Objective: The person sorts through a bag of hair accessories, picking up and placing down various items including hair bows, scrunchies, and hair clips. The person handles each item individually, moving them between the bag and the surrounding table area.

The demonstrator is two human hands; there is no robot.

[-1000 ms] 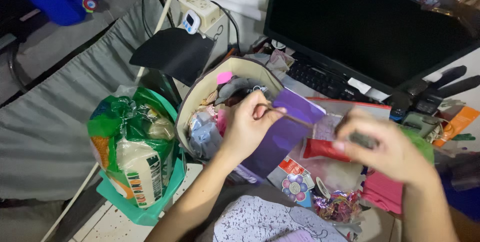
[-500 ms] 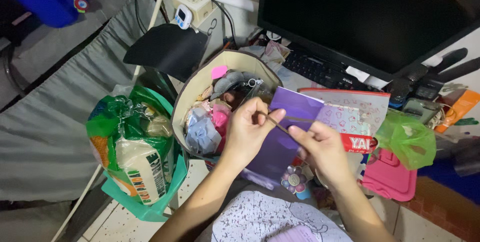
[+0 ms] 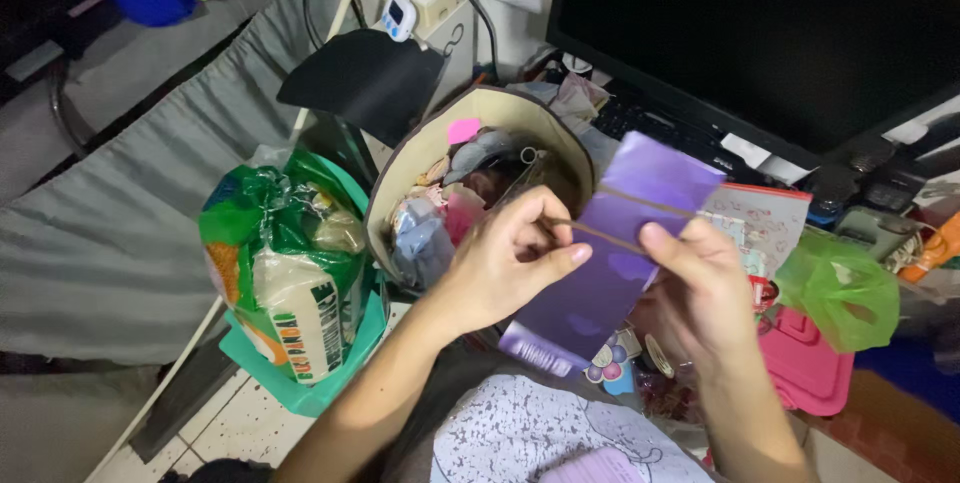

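A head-worn camera looks down at two bare hands working over a crowded desk edge. The left hand [image 3: 505, 268], near the centre, is closed in a pinch on one end of a thin brown elastic band [image 3: 600, 233]. The right hand [image 3: 700, 293], at 3 o'clock from the left one, pinches the band's other end, so the band is pulled taut across a purple packet [image 3: 610, 253]. The packet stands tilted between the hands, its top corner pointing to 1 o'clock.

Open room is scarce. At 12 o'clock from the hands sits a round fabric bin [image 3: 440, 153], its rim touching the packet's edge; it is filled with small cloth pieces in grey, blue and pink. At 9 o'clock a green plastic basket [image 3: 300, 393] holds a bulging green and white bag [image 3: 280, 263]. At 3 o'clock lie a green plastic bag [image 3: 840, 293] and a pink lidded box [image 3: 800, 363]. A dark monitor [image 3: 760, 33] fills the 1 o'clock corner.
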